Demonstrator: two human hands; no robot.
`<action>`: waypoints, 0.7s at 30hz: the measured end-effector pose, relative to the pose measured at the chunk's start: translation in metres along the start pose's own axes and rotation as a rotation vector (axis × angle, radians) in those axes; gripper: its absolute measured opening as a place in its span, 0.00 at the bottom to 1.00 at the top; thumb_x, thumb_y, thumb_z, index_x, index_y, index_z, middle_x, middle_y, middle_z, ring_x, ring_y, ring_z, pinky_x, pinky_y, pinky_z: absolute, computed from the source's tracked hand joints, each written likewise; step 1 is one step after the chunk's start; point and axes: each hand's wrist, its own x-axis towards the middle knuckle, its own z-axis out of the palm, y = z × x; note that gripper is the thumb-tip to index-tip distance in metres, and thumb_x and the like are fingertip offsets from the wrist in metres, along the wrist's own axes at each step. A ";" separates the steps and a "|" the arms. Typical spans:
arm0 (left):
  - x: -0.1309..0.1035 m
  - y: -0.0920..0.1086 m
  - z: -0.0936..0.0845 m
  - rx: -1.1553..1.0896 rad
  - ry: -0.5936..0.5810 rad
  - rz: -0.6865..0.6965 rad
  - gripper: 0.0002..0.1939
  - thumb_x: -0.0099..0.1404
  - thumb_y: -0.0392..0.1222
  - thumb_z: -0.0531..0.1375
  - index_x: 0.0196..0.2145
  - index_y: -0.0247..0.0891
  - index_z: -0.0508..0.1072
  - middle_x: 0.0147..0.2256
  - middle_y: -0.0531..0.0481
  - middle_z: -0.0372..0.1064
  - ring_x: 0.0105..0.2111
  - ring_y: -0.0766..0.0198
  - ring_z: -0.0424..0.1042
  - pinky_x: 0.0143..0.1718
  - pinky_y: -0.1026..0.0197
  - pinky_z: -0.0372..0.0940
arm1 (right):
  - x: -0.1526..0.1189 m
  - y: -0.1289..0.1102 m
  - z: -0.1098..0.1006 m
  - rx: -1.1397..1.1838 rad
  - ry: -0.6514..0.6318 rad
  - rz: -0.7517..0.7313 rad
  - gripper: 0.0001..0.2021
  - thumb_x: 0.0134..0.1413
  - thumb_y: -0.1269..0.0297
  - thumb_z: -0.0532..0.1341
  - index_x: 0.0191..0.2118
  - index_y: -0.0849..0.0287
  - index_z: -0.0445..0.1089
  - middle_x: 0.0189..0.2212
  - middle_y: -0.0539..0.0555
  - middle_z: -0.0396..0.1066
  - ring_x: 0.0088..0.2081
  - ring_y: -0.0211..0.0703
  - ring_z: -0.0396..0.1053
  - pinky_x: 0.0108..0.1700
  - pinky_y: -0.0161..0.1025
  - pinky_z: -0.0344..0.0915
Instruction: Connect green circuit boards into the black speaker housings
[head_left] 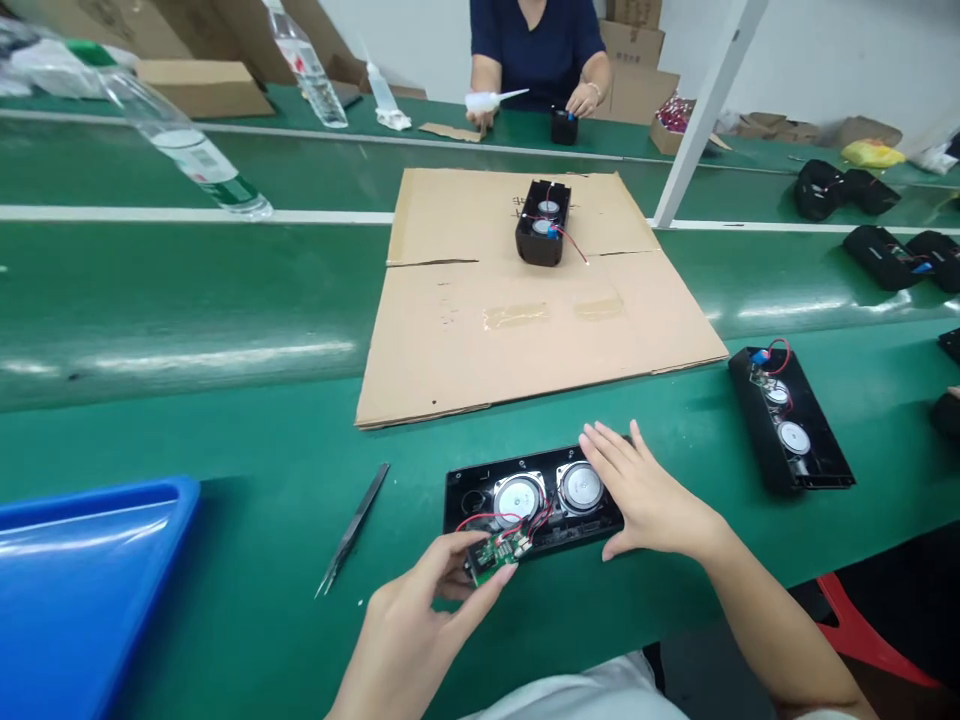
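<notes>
My left hand (442, 600) pinches a small green circuit board (499, 553) at the near left corner of a black speaker panel (480, 480). Red and dark wires run from the board to two round silver speakers (517, 498) set in the panel. With fingers stretched out, my right hand (637, 490) lies over the panel's right end, partly hiding it. The panel rests flat on the green table. To its left lies a pair of tweezers (352, 530), apart from both hands.
A blue tray (82, 590) stands at the left. Beyond the panel lies a cardboard sheet (450, 350) bearing a black speaker housing (544, 225). Another speaker housing (791, 420) sits at the right. Across the bench, a person (536, 60) handles a small black part. A water bottle (187, 150) lies at upper left.
</notes>
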 end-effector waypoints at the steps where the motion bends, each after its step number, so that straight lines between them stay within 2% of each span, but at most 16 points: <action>1: 0.004 -0.001 -0.004 0.008 -0.053 -0.014 0.12 0.52 0.52 0.61 0.30 0.43 0.70 0.17 0.56 0.70 0.16 0.63 0.70 0.16 0.65 0.66 | 0.001 0.001 0.003 0.018 0.010 0.008 0.66 0.25 0.57 0.74 0.64 0.67 0.29 0.58 0.71 0.51 0.61 0.63 0.45 0.58 0.69 0.38; 3: 0.013 -0.001 -0.015 -0.017 -0.218 -0.037 0.11 0.48 0.50 0.63 0.28 0.43 0.70 0.14 0.58 0.68 0.14 0.62 0.69 0.15 0.65 0.66 | -0.001 0.002 0.011 0.058 0.066 0.024 0.61 0.29 0.60 0.72 0.64 0.66 0.30 0.56 0.68 0.55 0.58 0.60 0.51 0.58 0.67 0.40; 5: 0.026 0.004 -0.029 -0.088 -0.393 -0.040 0.11 0.45 0.46 0.64 0.29 0.43 0.71 0.16 0.56 0.70 0.15 0.62 0.70 0.16 0.65 0.67 | -0.008 0.001 0.018 0.082 0.157 0.030 0.57 0.33 0.61 0.69 0.64 0.67 0.31 0.55 0.67 0.57 0.56 0.58 0.53 0.59 0.65 0.43; 6: 0.034 0.008 -0.037 -0.124 -0.440 -0.033 0.11 0.45 0.45 0.64 0.30 0.43 0.72 0.17 0.55 0.71 0.17 0.61 0.71 0.17 0.64 0.67 | -0.013 0.000 0.021 0.082 0.206 0.036 0.54 0.35 0.61 0.67 0.64 0.67 0.32 0.54 0.67 0.58 0.56 0.58 0.53 0.58 0.64 0.43; 8: 0.057 0.019 -0.048 -0.160 -0.424 -0.011 0.12 0.47 0.47 0.62 0.31 0.43 0.72 0.19 0.52 0.73 0.19 0.59 0.72 0.18 0.62 0.68 | -0.024 -0.003 0.024 0.064 0.293 0.067 0.50 0.39 0.63 0.64 0.63 0.66 0.33 0.54 0.66 0.58 0.56 0.58 0.54 0.58 0.64 0.43; 10: 0.090 0.030 -0.050 -0.141 -0.295 -0.003 0.14 0.51 0.51 0.58 0.33 0.41 0.70 0.23 0.48 0.74 0.23 0.57 0.74 0.20 0.61 0.69 | -0.038 -0.003 0.022 0.038 0.372 0.122 0.46 0.41 0.64 0.62 0.63 0.64 0.34 0.54 0.65 0.58 0.55 0.58 0.54 0.58 0.65 0.44; 13: 0.156 0.044 -0.029 -0.094 -0.133 -0.005 0.23 0.56 0.55 0.53 0.43 0.35 0.65 0.39 0.38 0.72 0.38 0.53 0.74 0.33 0.56 0.71 | -0.062 0.002 0.007 0.023 0.486 0.284 0.45 0.41 0.64 0.62 0.63 0.61 0.36 0.55 0.64 0.56 0.57 0.60 0.52 0.56 0.63 0.50; 15: 0.208 0.053 -0.005 -0.059 -0.077 0.042 0.30 0.56 0.53 0.54 0.51 0.30 0.58 0.50 0.29 0.64 0.48 0.49 0.68 0.42 0.51 0.68 | -0.079 0.010 -0.010 0.032 0.570 0.447 0.44 0.40 0.64 0.63 0.62 0.59 0.39 0.56 0.62 0.54 0.57 0.60 0.52 0.54 0.59 0.56; 16: 0.234 0.058 0.007 -0.033 -0.047 0.062 0.34 0.55 0.52 0.56 0.53 0.28 0.55 0.54 0.25 0.58 0.53 0.45 0.62 0.47 0.48 0.64 | -0.087 0.015 -0.019 0.032 0.618 0.528 0.43 0.40 0.63 0.63 0.62 0.57 0.40 0.56 0.61 0.54 0.57 0.59 0.52 0.54 0.57 0.58; 18: 0.281 0.068 0.028 0.019 0.024 0.120 0.42 0.51 0.50 0.61 0.56 0.25 0.49 0.59 0.20 0.44 0.61 0.38 0.43 0.56 0.41 0.49 | -0.104 0.027 -0.040 -0.008 0.732 0.682 0.42 0.42 0.60 0.63 0.62 0.54 0.42 0.56 0.59 0.54 0.56 0.57 0.53 0.53 0.54 0.59; 19: 0.301 0.073 0.038 0.035 0.053 0.146 0.45 0.51 0.50 0.61 0.57 0.22 0.45 0.60 0.16 0.36 0.62 0.35 0.35 0.58 0.37 0.41 | -0.112 0.035 -0.050 -0.049 0.788 0.749 0.42 0.42 0.58 0.63 0.62 0.53 0.42 0.55 0.59 0.55 0.56 0.57 0.53 0.53 0.54 0.59; 21: 0.334 0.085 0.052 0.049 0.037 0.229 0.49 0.53 0.52 0.60 0.58 0.19 0.36 0.59 0.10 0.27 0.61 0.31 0.27 0.56 0.31 0.33 | -0.126 0.052 -0.069 -0.155 0.887 0.873 0.43 0.41 0.54 0.63 0.62 0.54 0.42 0.54 0.59 0.57 0.56 0.58 0.53 0.52 0.54 0.59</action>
